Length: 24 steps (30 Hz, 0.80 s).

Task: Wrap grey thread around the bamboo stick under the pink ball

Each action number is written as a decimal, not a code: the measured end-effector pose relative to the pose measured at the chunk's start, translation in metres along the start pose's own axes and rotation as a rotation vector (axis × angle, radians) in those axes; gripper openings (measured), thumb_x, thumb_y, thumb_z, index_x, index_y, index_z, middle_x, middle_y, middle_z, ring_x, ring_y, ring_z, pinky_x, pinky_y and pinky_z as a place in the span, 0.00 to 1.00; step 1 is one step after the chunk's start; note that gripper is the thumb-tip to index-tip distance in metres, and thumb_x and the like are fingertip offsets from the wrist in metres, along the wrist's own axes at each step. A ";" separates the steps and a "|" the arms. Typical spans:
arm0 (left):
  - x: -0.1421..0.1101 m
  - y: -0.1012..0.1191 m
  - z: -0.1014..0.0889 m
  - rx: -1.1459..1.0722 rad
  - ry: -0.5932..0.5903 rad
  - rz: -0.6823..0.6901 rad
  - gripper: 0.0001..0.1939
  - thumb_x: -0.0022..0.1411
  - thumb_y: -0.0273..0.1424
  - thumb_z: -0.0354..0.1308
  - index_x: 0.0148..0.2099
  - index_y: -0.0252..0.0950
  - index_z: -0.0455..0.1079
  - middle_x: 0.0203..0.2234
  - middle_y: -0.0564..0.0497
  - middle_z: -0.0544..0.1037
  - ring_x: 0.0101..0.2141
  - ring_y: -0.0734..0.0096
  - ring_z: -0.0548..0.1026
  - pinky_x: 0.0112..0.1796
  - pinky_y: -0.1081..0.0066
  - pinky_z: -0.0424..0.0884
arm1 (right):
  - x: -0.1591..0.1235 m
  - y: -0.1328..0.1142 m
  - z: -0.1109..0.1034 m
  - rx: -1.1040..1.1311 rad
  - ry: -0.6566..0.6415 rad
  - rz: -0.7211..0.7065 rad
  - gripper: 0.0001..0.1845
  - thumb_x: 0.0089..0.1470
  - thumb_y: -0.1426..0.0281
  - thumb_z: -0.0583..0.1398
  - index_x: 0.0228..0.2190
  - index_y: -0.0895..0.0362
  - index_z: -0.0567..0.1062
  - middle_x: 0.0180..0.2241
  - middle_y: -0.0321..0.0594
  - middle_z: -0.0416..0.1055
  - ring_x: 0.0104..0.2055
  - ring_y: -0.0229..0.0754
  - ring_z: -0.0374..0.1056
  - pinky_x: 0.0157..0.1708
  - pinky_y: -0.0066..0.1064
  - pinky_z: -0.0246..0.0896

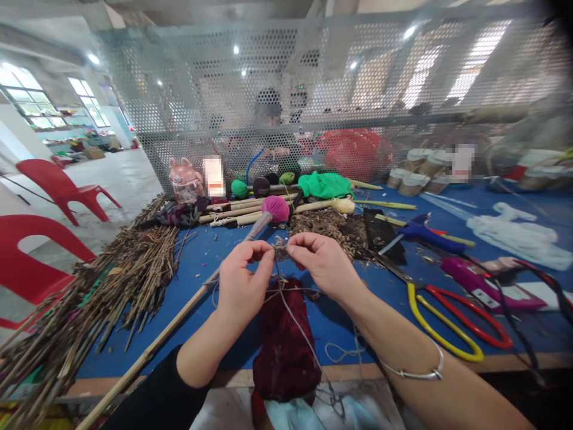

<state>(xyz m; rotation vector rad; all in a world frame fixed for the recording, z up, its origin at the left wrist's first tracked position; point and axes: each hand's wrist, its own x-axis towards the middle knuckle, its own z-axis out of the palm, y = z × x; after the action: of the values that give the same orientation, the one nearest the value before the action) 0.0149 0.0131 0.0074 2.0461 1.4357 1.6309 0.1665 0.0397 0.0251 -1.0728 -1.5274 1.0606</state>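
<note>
My left hand [244, 278] and my right hand [324, 266] meet over the middle of the table, each closed in a pinch. Between their fingertips is a small tangle of thin grey string [295, 319], whose tails run down toward my lap. Below them a dark red cloth bundle [286, 346] lies across the table's front edge, with string crossing its top. To the left, behind my left hand, a long bamboo stick [168, 325] slants up to a pink ball head [276, 209]. Loops of string also lie to the right of the bundle.
Dry twigs [147, 269] are heaped at left. Large scissors with red and yellow handles [468, 316], a blue glue gun [432, 233] and a magenta device [483, 289] lie at right. Brown plant scraps [320, 224] and several sticks sit behind my hands. A perforated metal screen [188, 113] stands beyond.
</note>
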 end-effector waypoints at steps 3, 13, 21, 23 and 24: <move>0.000 0.001 -0.001 -0.017 0.066 0.028 0.05 0.58 0.28 0.55 0.37 0.35 0.70 0.28 0.52 0.73 0.29 0.73 0.69 0.32 0.73 0.66 | 0.000 0.000 0.000 0.011 -0.003 -0.006 0.08 0.44 0.67 0.58 0.23 0.59 0.71 0.18 0.31 0.61 0.20 0.31 0.54 0.21 0.25 0.51; 0.001 -0.001 -0.004 0.361 0.041 0.271 0.06 0.56 0.33 0.59 0.36 0.41 0.75 0.30 0.50 0.76 0.33 0.66 0.69 0.38 0.64 0.61 | -0.006 -0.002 0.004 -0.113 -0.011 -0.081 0.07 0.46 0.68 0.57 0.23 0.60 0.72 0.20 0.33 0.65 0.23 0.33 0.57 0.25 0.24 0.56; 0.001 0.002 -0.002 -0.099 0.072 0.064 0.04 0.59 0.28 0.54 0.36 0.37 0.71 0.30 0.51 0.73 0.32 0.72 0.70 0.34 0.71 0.66 | -0.003 0.000 0.001 -0.083 0.043 -0.016 0.07 0.44 0.68 0.57 0.24 0.60 0.71 0.19 0.32 0.62 0.20 0.31 0.53 0.22 0.24 0.53; 0.001 0.003 -0.003 -0.056 0.098 0.095 0.07 0.57 0.29 0.56 0.40 0.37 0.70 0.32 0.50 0.73 0.34 0.70 0.70 0.35 0.70 0.66 | -0.003 0.000 0.001 -0.078 0.043 -0.022 0.07 0.44 0.68 0.58 0.23 0.60 0.71 0.19 0.32 0.63 0.20 0.32 0.55 0.22 0.24 0.54; 0.000 0.002 -0.003 0.003 0.107 0.130 0.10 0.56 0.30 0.57 0.42 0.38 0.70 0.33 0.49 0.72 0.35 0.69 0.70 0.36 0.68 0.66 | -0.003 0.000 0.001 -0.085 0.042 -0.031 0.07 0.44 0.68 0.57 0.23 0.59 0.71 0.20 0.33 0.64 0.21 0.32 0.56 0.23 0.24 0.55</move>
<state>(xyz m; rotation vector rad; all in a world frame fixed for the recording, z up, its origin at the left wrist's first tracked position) 0.0135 0.0108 0.0104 2.1242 1.3637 1.8156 0.1657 0.0367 0.0246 -1.1187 -1.5619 0.9532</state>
